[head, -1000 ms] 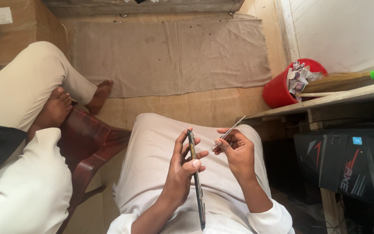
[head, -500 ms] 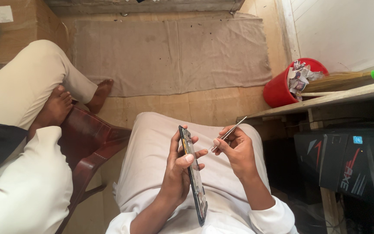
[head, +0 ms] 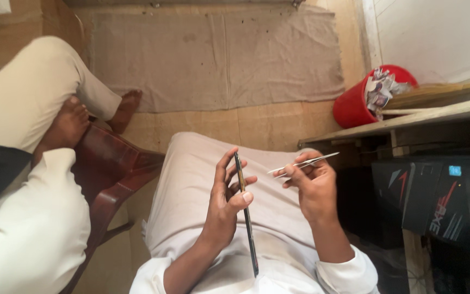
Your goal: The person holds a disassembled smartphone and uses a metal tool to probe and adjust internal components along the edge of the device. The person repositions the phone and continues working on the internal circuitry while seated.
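Note:
My left hand grips a thin dark phone held edge-on over my lap, thumb across its lower part and fingers spread behind it. My right hand pinches slim metal tweezers that point left and slightly down toward the phone's upper end. The tweezer tips stand a little apart from the phone. Both hands hover above my light-coloured trousers.
Another person in light clothes sits on a dark red chair at the left, bare feet up. A red bucket with scraps stands by a wooden shelf at the right. A grey mat covers the floor ahead. Dark boxes sit lower right.
The phone has turned back edge-on after showing more of its face. My right hand has drawn the tweezers slightly right, away from the phone.

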Demonstrator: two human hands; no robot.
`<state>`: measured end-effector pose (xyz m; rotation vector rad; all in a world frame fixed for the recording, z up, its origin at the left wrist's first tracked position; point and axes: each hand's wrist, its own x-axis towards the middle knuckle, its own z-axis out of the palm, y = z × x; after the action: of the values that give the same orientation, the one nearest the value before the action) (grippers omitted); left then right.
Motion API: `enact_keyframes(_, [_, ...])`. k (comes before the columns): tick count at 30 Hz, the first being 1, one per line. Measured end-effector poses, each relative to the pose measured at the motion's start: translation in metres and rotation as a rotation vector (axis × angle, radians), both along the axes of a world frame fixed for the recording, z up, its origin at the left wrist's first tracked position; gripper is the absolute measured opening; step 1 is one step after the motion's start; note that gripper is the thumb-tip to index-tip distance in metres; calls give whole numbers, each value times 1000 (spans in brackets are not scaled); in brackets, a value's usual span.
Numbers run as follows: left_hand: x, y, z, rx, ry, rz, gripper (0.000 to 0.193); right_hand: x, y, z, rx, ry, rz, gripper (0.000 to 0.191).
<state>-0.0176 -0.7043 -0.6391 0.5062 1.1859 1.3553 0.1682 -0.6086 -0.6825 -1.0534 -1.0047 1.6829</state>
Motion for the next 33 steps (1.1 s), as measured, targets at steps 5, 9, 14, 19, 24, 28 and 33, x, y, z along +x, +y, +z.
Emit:
enact_keyframes(5, [5,-2,1,10,23,17,103,4,-12,24,52,116,-61,25])
enact_keyframes(9, [8,-3,4,16,-5,26,104,-6,-29,42,147,258,-85,20])
enact_keyframes(14, [12,-5,6,26,-47,8,103,-24,-53,53,285,187,-161,16])
enact_keyframes(19, [12,-6,6,90,-20,27,102,-36,-64,58,271,213,-119,20])
enact_keyframes(24, [12,-7,7,71,-59,49,101,-43,-68,61,350,132,-117,25])
enact_keyframes(28, [15,-6,6,105,-93,74,101,-42,-74,60,448,33,-106,24])
enact_keyframes(33, [13,-7,4,99,-116,86,101,-41,-77,55,489,2,-122,24])
